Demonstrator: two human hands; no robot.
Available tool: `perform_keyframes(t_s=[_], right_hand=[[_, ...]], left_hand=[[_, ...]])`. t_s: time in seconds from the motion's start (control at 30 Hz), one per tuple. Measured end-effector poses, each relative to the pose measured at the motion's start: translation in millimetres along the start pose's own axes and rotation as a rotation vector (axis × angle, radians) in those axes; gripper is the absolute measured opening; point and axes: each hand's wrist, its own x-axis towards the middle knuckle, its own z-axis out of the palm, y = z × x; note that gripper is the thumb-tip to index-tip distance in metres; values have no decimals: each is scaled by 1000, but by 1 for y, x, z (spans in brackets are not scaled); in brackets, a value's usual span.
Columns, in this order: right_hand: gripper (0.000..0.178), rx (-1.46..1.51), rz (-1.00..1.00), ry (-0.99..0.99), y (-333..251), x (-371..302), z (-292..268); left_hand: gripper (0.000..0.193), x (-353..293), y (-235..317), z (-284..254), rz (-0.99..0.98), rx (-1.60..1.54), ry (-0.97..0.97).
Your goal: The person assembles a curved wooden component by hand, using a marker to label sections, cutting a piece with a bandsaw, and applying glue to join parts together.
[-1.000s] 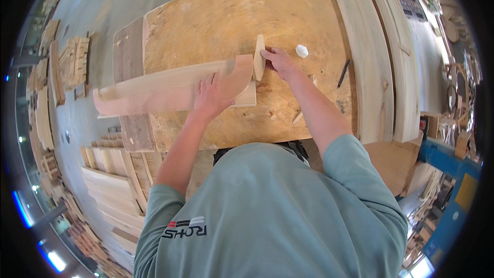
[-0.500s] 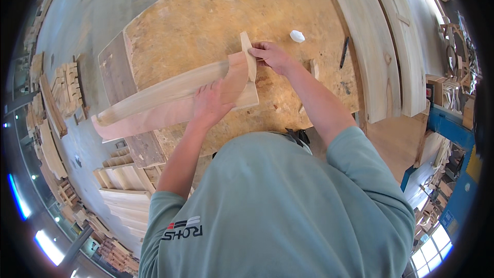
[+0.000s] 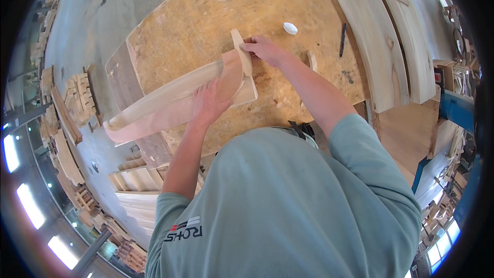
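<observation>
A long, pale wooden plank (image 3: 172,90) with a curved outline lies slantwise over the workbench. Along its near side runs a pinkish, thin curved piece (image 3: 154,122), which widens and turns upward at the right end. My left hand (image 3: 209,104) rests on this pinkish piece, fingers stretched out flat toward the plank. At the right end stands a small curved wooden piece (image 3: 240,49), set crosswise against the end of the pinkish piece. My right hand (image 3: 265,50) pinches it from the right, its lower fingers partly hidden.
On the worn workbench (image 3: 195,25) are a white oval object (image 3: 290,28), a black pen (image 3: 343,40) and a small wooden offcut (image 3: 312,61). Two thick planks (image 3: 368,36) stretch along the right side. Stacked wooden parts (image 3: 139,180) sit below the bench at the left.
The whole view has shifted slightly. Both hands keep their places on the wooden pieces, with no clear movement between them.
</observation>
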Motion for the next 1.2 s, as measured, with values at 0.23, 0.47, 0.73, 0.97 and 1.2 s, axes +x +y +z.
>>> perform_keyframes(t_s=[0.23,0.47,0.73,0.97,1.2], right_hand=[[41,-56,13,-45,-2,1,3],[37,-4,-5,-26,1,7,6],[36,-10,17,-83,3,11,5],[35,3,14,-61,4,9,8],[36,-34,33,-48,-1,6,7]], left_hand=[[88,2,-3,4,16,-26,17],[90,4,-13,15,57,-17,48],[89,2,-10,12,48,-3,43],[89,0,-9,11,44,-16,46],[91,0,-9,12,48,-18,56]])
